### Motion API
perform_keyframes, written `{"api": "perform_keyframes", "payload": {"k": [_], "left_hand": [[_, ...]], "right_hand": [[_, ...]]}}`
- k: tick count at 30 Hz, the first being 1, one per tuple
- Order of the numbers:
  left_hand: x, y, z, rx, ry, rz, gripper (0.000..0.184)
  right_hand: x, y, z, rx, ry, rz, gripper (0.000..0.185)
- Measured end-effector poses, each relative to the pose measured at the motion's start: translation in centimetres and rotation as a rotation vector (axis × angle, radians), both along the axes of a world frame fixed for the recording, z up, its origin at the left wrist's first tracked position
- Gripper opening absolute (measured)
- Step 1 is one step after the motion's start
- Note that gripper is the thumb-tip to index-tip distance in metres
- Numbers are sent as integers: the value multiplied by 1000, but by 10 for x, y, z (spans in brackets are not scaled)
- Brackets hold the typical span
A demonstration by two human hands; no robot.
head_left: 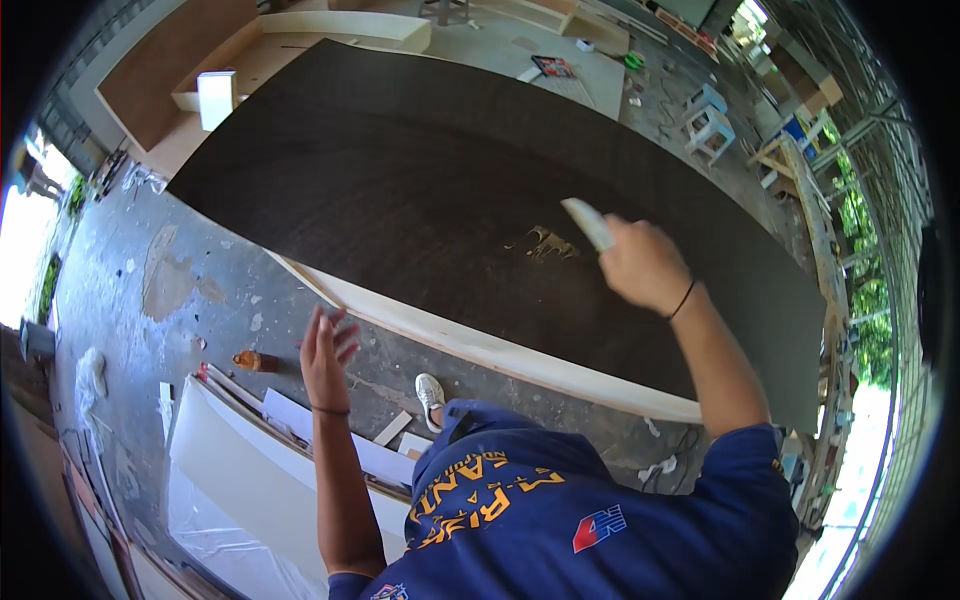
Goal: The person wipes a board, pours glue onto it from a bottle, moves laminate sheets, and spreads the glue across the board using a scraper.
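Observation:
My right hand (pixel 645 265) is closed around a pale, flat spreader (pixel 588 222), held with its free end pointing up and left above the dark panel (pixel 400 150). Just left of the spreader, a patch of amber, glue-like stuff (pixel 548 243) lies in streaks on the panel's surface. The panel is large and covers a pale-sided piece (pixel 480 345). Near the panel's front left edge, my left hand (pixel 328 355) hangs in the air with its fingers apart, slightly blurred, holding nothing.
An orange-brown bottle (pixel 255 361) lies on the concrete floor to the left. White boards (pixel 250 480) lean at lower left. Light plastic stools (pixel 710 130) stand at upper right. A wooden frame (pixel 180 80) and a white box (pixel 216 100) are beyond the panel's far left.

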State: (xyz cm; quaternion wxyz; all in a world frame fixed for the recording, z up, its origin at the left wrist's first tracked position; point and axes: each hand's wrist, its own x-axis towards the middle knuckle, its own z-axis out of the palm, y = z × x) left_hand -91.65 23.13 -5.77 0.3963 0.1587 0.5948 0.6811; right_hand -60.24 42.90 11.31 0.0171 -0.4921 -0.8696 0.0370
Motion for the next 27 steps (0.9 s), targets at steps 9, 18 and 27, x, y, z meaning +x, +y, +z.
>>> {"api": "perform_keyframes", "payload": {"k": [9, 18, 27], "left_hand": [[-69, 71, 11, -10, -110, 70, 46], [-103, 67, 1, 91, -266, -85, 12], [-160, 76, 1, 94, -365, -266, 15]], "right_hand": [[-70, -7, -42, -146, 45, -2, 19], [-66, -25, -33, -261, 28, 193, 42], [-96, -52, -37, -157, -80, -147, 25]]}}
